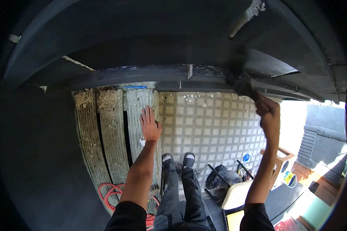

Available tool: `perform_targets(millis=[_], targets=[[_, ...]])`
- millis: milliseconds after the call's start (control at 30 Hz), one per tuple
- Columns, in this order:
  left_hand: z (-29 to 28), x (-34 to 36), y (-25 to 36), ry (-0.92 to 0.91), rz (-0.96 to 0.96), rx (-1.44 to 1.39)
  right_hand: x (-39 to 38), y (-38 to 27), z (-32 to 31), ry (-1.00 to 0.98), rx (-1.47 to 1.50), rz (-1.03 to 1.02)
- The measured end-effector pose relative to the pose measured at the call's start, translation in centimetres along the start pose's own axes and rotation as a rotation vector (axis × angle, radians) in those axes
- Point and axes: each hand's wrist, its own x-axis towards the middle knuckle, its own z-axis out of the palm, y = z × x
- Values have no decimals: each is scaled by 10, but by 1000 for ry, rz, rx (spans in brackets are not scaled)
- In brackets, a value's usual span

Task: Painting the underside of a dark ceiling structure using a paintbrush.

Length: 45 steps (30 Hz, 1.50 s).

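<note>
Right fingers (262,108) grip a blurred dark brush (243,84), two o'clock.
Left fingers (148,114) lie released on weathered plank (136,103), eight o'clock.

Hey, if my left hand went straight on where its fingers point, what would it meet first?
Probably the blue strip at the far end of the wooden plank; depth there is unclear.

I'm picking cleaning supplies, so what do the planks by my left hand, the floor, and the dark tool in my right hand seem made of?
Planks: probably wood, rough and weathered; long grain-like grooves show. Floor: likely cement or ceramic tile, dull and stained, judging by the grid of squares. Dark tool: blackish, but motion blur leaves its material and finish open.
</note>
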Motion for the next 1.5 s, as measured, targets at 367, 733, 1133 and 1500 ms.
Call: perform_targets(millis=[367, 733, 1133, 1500], targets=[[2, 2, 2, 30, 17, -9, -5, 9, -38, 294, -395, 82], [2, -5, -2, 20, 3, -20, -58, -159, 99, -148, -204, -374], [-1, 0, 3, 11, 7, 16, -14, -66, 8, -299, 585, 73], [-1, 2, 5, 8, 8, 27, -8, -36, 58, 89, 1142, 4]])
